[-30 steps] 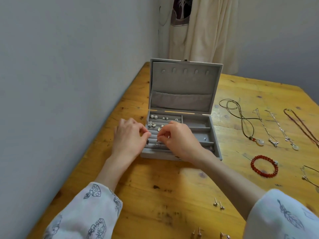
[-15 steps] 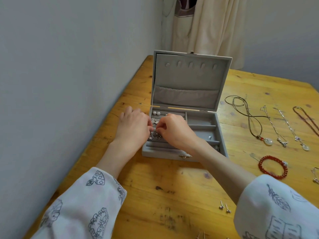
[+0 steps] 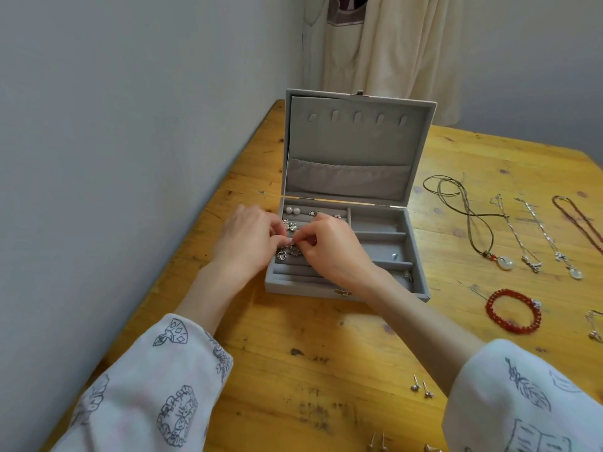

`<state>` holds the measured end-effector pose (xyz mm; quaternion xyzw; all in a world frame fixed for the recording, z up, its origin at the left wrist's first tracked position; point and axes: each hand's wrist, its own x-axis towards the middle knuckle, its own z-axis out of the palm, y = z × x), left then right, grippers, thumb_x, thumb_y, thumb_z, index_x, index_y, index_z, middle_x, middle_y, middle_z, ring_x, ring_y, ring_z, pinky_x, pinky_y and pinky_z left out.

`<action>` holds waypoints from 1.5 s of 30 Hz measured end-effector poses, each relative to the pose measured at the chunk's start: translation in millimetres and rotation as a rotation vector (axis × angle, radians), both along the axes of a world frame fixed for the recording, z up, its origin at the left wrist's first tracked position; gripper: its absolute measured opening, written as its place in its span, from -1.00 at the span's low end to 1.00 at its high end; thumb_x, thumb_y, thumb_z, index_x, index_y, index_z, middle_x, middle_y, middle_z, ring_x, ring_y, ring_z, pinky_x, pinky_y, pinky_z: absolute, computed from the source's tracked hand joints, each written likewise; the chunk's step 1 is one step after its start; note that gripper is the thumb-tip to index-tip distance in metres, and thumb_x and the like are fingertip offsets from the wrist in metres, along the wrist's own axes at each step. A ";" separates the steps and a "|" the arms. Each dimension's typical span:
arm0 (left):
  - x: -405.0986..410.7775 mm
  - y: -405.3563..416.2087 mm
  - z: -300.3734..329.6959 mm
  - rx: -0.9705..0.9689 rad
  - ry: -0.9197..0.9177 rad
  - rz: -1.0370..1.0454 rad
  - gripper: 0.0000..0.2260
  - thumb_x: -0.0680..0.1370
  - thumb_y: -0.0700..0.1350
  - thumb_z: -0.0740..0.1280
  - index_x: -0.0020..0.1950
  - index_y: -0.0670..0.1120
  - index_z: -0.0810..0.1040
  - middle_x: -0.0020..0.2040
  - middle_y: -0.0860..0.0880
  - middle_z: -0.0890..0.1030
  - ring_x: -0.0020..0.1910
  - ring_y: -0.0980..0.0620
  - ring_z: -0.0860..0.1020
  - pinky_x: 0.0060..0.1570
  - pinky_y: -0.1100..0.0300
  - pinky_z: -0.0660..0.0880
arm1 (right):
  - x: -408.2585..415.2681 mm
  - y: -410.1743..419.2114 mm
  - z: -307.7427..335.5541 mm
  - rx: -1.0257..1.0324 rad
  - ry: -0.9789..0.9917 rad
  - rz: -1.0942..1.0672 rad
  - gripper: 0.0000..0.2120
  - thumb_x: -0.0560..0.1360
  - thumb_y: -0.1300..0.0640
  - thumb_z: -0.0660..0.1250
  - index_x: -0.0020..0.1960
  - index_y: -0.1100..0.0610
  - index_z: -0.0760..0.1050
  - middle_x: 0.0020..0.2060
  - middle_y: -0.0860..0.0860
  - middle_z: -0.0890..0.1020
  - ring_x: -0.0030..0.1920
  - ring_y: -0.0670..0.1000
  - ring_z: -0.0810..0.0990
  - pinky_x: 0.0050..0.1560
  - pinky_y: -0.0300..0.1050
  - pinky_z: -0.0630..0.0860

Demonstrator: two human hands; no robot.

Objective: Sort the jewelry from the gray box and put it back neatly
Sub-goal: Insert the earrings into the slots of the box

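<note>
Gray velvet box (image 3: 414, 256) sits open on a yellow pine table (image 3: 293, 353), lid (image 3: 355, 141) standing upright at the far side, five small hooks in a row across the lid's top, a gathered pocket below.

Head view, the only view: both hands over the box's left section, the ring-roll rows. Left hand (image 3: 246, 243) fingers curled, fingertips meeting the right's over a middle row; whether it grips anything, cannot tell. Right hand (image 3: 329, 246) fingers curled, thumb and forefinger pinching a small silver earring (image 3: 295, 248) just above the rows. Heart-shaped charm (image 3: 281, 255) lies in the row just under the fingertips. Pearl studs (image 3: 292, 210), a pair, side by side in the far-left row. More small silver pieces (image 3: 291, 226) between the pearls and the hands. Right compartments: one small clear stone (image 3: 394, 256) in the middle one, a tiny metal bit in the near one.

On the table right of the box, apart from it: cord necklace (image 3: 470, 207) with pale round pendant, two silver chains (image 3: 522, 233) beside it, a dark red beaded strand (image 3: 577, 216) at the frame edge. Red bead bracelet (image 3: 499, 318) nearer the person. Two stud earrings (image 3: 421, 388) near the right sleeve (image 3: 522, 402), more studs at the bottom edge. Both sleeves white with ink-line prints. Gray wall (image 3: 114, 158) left, cream curtain (image 3: 391, 44) behind.
</note>
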<state>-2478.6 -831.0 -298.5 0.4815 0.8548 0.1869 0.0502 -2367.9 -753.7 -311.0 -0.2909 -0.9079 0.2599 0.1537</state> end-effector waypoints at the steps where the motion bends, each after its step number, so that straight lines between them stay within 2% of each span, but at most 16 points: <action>1: 1.2 -0.6 -2.6 0.005 0.024 -0.004 -0.88 0.46 -0.01 0.37 -0.09 -0.02 0.62 -0.11 -0.07 0.49 0.05 -0.08 0.39 0.03 0.07 0.35 | 2.4 -0.4 -0.8 0.013 -0.006 0.002 -0.77 0.49 0.24 0.24 0.03 0.09 0.63 -0.06 0.12 0.56 0.05 0.13 0.51 0.05 0.05 0.45; 6: 6.9 -10.3 -12.7 0.095 0.003 0.015 -0.82 0.54 -0.03 0.28 0.05 -0.02 0.61 0.00 -0.09 0.53 0.01 -0.03 0.38 0.01 0.12 0.30 | 16.5 -3.2 -0.4 0.025 -0.011 0.034 -0.69 0.52 0.25 0.17 0.17 0.07 0.56 0.01 0.11 0.53 0.10 0.13 0.46 0.10 0.10 0.42; 9: 13.7 -21.8 -15.0 0.125 0.011 0.059 -0.79 0.57 -0.02 0.21 0.16 0.03 0.54 0.05 -0.04 0.53 0.07 -0.03 0.42 0.00 0.10 0.21 | 31.6 -7.8 5.6 -0.019 0.065 0.019 -0.70 0.55 0.23 0.16 0.21 0.06 0.53 0.01 0.04 0.51 0.07 0.03 0.46 0.08 -0.07 0.43; 12: 29.2 -38.3 -16.3 0.210 0.023 0.071 -0.77 0.57 -0.05 0.20 0.21 0.03 0.49 0.05 -0.02 0.51 0.05 0.01 0.43 -0.02 0.17 0.18 | 60.8 -15.0 12.4 -0.090 0.146 0.001 -0.73 0.56 0.21 0.18 0.18 0.08 0.55 -0.10 -0.06 0.47 -0.11 -0.11 0.46 -0.11 -0.31 0.37; 15: 58.5 -54.1 -17.8 0.335 -0.038 0.023 -0.79 0.55 -0.13 0.24 0.18 -0.02 0.52 0.03 0.00 0.49 0.01 0.07 0.42 -0.01 0.25 0.28 | 104.1 -21.4 12.4 -0.156 0.169 -0.068 -0.78 0.54 0.22 0.22 0.10 0.08 0.58 -0.15 -0.07 0.52 -0.18 -0.16 0.47 -0.18 -0.42 0.41; 18: 93.8 -64.1 -19.8 0.347 -0.155 -0.118 -0.83 0.54 -0.14 0.27 0.11 -0.03 0.54 0.00 0.08 0.48 0.02 0.14 0.43 0.06 0.30 0.38 | 149.9 -30.1 5.0 -0.184 0.140 -0.142 -0.85 0.51 0.21 0.28 0.00 0.09 0.60 -0.15 -0.05 0.58 -0.18 -0.16 0.51 -0.20 -0.46 0.42; 21: 128.1 -67.0 -27.3 0.216 -0.222 -0.289 -0.88 0.53 -0.09 0.28 0.05 0.01 0.54 -0.07 0.14 0.45 -0.06 0.23 0.39 0.01 0.41 0.35 | 187.7 -42.4 -6.4 -0.185 0.071 -0.184 -0.90 0.49 0.19 0.31 -0.08 0.04 0.58 -0.19 -0.09 0.58 -0.17 -0.14 0.51 -0.18 -0.43 0.41; 24: 155.7 -64.4 -37.3 0.139 -0.265 -0.362 -0.88 0.51 -0.02 0.31 0.02 0.04 0.55 -0.10 0.17 0.41 -0.05 0.23 0.35 0.07 0.34 0.36 | 208.7 -54.1 -16.4 -0.188 0.057 -0.199 -0.90 0.44 0.19 0.37 -0.13 0.00 0.53 -0.23 -0.03 0.55 -0.22 -0.10 0.48 -0.19 -0.34 0.39; 29: 176.7 -56.1 -37.9 0.090 -0.235 -0.396 -0.88 0.46 0.03 0.36 -0.03 0.07 0.55 -0.20 0.21 0.33 -0.09 0.19 0.31 -0.02 0.31 0.30 | 209.4 -60.5 -23.6 -0.137 0.041 -0.174 -0.91 0.42 0.14 0.41 -0.08 0.07 0.59 -0.20 -0.06 0.50 -0.25 -0.21 0.42 -0.20 -0.40 0.33; 32: 179.2 -55.5 -38.5 0.090 -0.221 -0.402 -0.92 0.47 0.01 0.36 -0.07 0.06 0.55 -0.20 0.19 0.34 -0.09 0.18 0.32 -0.03 0.31 0.27 | 206.5 -59.2 -24.8 -0.130 0.042 -0.180 -0.93 0.41 0.17 0.42 -0.11 0.11 0.62 -0.21 -0.03 0.51 -0.28 -0.23 0.39 -0.21 -0.36 0.27; 40: 177.2 -56.6 -39.1 0.111 -0.211 -0.411 -0.94 0.52 -0.06 0.30 -0.06 -0.01 0.54 -0.11 0.12 0.40 -0.03 0.15 0.37 0.05 0.27 0.35 | 209.3 -58.1 -28.0 -0.077 0.042 -0.181 -0.93 0.45 0.16 0.37 -0.10 0.10 0.62 -0.17 -0.03 0.54 -0.22 -0.15 0.44 -0.15 -0.35 0.33; 45: 152.5 -54.8 -25.6 0.205 -0.181 -0.288 -0.94 0.50 -0.04 0.33 -0.08 0.01 0.55 -0.10 0.10 0.39 -0.03 0.17 0.35 -0.01 0.35 0.27 | 188.9 -47.3 -13.9 -0.072 0.084 -0.157 -0.93 0.48 0.13 0.34 -0.10 0.10 0.58 -0.20 -0.09 0.50 -0.26 -0.21 0.42 -0.17 -0.35 0.37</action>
